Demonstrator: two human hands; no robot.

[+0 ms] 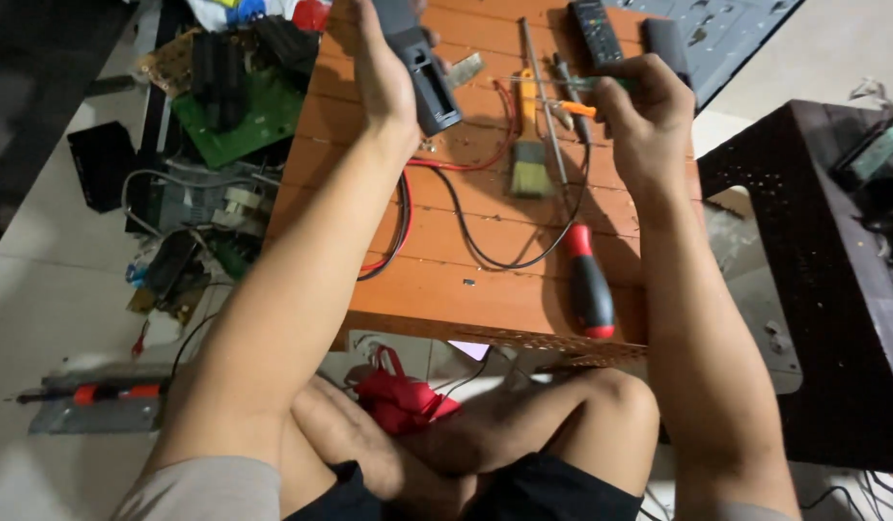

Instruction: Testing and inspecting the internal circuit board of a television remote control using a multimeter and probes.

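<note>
Over the far half of the low wooden table (437,289), both hands work above the boards. The left hand (384,82) is closed around a dark grey remote control body (422,72), gripping it from the left side with its open compartment facing the camera. The long axis of the remote control body runs from the top edge of the view down and slightly right, with its lower end hanging free just beyond the palm.

The right hand (644,111) is closed on a thin tool with an orange collar (579,109). The tool's long axis lies nearly level, its tip pointing left toward the remote control body. A visible gap separates the tip from the lower end of the body; the 2 are near but apart. Whether the tip is a blade or a probe cannot be told.

Between the hands, on the table, lie a paintbrush (530,164), a long metal rod (548,116), and red and black leads (437,207). A red-and-black screwdriver (589,280) lies near the table's front edge, handle toward the person. 2 further black remotes (598,31) lie at the far edge. Circuit boards (239,116) are piled on the floor at left.
</note>
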